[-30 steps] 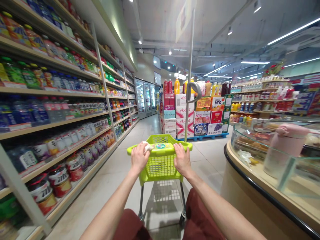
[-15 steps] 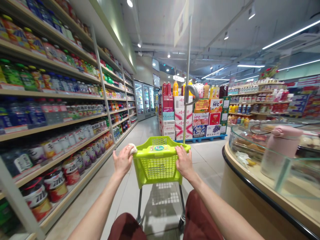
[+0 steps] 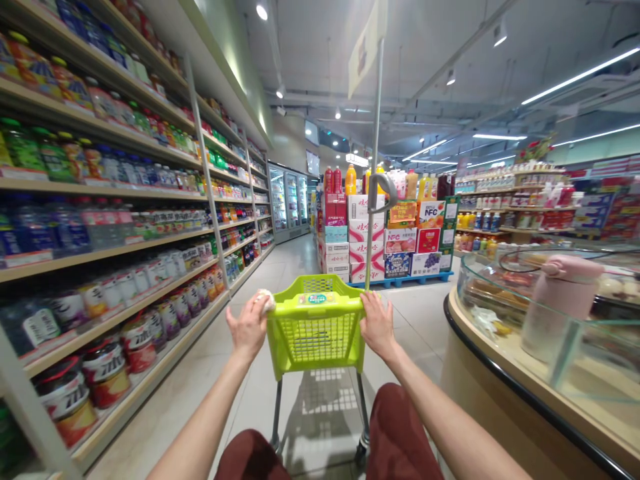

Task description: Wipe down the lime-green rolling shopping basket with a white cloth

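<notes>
A small lime-green shopping cart [image 3: 320,312] stands in front of my knees, a tall pole rising from its right side. My left hand [image 3: 249,327] is at the left end of its handle, fingers closed on a crumpled white cloth or tissue [image 3: 269,301] pressed against the corner. At the opposite end, my right hand [image 3: 377,325] has its fingers bent over the handle's right corner, near the foot of the metal pole [image 3: 374,167]. The pole carries a grey hook-shaped handle [image 3: 384,193] and a pale flag [image 3: 367,50].
Shelves of bottled drinks [image 3: 125,190] line the left side. Stacked drink cartons [image 3: 367,233] stand on a blue pallet [image 3: 400,279] ahead. At right curves a counter with a black edge [image 3: 493,377], bearing a pink bottle [image 3: 560,300]. A tiled aisle [image 3: 293,257] leads to glass-door fridges [image 3: 290,193].
My right hand has slid slightly right, to the outer corner of the handle. My left hand stays at the left corner with the white cloth. The cart has barely moved.
</notes>
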Demonstrator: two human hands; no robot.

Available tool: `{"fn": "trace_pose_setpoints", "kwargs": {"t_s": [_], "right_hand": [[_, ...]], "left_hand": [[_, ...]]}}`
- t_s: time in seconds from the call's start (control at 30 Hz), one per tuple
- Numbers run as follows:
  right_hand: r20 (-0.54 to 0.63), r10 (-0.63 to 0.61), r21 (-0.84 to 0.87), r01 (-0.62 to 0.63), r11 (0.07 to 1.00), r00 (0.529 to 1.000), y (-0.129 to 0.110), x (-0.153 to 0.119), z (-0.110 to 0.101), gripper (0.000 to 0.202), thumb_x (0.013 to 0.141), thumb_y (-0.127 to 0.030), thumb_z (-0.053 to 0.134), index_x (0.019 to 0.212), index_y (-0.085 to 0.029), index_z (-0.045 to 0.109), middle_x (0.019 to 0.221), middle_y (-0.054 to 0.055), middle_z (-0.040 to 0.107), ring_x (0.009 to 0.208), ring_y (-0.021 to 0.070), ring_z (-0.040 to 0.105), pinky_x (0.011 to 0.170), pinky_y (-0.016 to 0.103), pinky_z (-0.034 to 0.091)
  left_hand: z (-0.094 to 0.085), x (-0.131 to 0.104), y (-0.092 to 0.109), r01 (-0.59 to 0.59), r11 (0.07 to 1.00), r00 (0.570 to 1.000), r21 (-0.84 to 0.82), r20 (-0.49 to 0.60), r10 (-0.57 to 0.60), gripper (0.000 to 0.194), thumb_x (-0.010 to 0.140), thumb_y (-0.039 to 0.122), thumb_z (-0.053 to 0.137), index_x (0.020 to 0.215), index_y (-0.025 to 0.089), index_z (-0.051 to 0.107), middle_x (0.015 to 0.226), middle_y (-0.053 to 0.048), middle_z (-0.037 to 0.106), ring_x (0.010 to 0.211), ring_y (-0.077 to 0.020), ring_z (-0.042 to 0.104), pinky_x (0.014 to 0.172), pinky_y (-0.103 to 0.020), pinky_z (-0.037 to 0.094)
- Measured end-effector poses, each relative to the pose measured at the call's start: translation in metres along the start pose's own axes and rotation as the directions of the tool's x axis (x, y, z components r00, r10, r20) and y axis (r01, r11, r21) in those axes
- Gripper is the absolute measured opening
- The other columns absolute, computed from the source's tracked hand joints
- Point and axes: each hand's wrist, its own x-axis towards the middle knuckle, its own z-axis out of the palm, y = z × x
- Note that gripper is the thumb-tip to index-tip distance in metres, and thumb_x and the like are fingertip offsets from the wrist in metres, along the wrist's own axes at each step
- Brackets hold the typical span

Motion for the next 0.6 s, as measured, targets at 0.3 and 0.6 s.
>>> {"fn": "trace_pose_setpoints", "kwargs": {"t_s": [0.3, 0.6], "right_hand": [[0.076, -0.042, 0.031, 0.04, 0.999, 0.996, -0.015, 0.005, -0.007, 0.055, 0.068, -0.008, 0.04, 0.123, -0.013, 0.043, 0.13, 0.012, 0.043, 0.126, 0.0261, 0.028, 0.103, 0.055, 0.01], [0.073, -0.059, 0.057, 0.055, 0.997, 0.996, -0.015, 0.005, -0.009, 0.054, 0.068, -0.008, 0.039, 0.122, -0.014, 0.043, 0.13, 0.01, 0.043, 0.125, 0.0249, 0.029, 0.104, 0.055, 0.008]], "left_hand": [[0.016, -0.006, 0.074, -0.134, 0.989, 0.991, -0.068, 0.001, 0.134, 0.038, 0.079, 0.014, 0.038, 0.112, 0.027, 0.052, 0.123, -0.006, 0.053, 0.111, -0.0194, 0.049, 0.103, -0.05, 0.014], [0.007, 0.004, 0.087, -0.238, 0.967, 0.969, -0.087, 0.043, 0.243, 0.036, 0.079, 0.015, 0.04, 0.109, 0.029, 0.053, 0.123, -0.005, 0.053, 0.107, -0.0205, 0.052, 0.102, -0.055, 0.012]]}}
